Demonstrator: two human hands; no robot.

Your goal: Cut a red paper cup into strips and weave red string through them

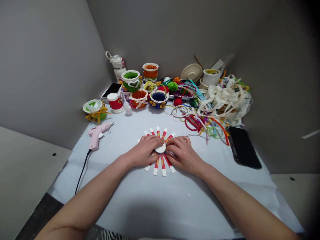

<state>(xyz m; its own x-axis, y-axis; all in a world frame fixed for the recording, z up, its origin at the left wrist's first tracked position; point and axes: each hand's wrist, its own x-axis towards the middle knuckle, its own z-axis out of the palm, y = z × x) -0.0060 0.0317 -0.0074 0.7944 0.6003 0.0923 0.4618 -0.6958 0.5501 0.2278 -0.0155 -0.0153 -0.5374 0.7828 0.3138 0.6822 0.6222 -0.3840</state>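
Cutting looks done: the paper cup [160, 147] is lying on the table [140, 203], its splayed strips [162, 162] showing bare outer ends. The left hand [148, 150] and right hand [183, 153] are resting bent-fingered around its middle; I can't tell whether they're gripping.

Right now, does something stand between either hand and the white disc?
Nothing large does: left hand and right hand are at the white disc's edge, one on each side. A thin strand shows by the right hand's fingers; whether it passes beneath them, I cannot tell.
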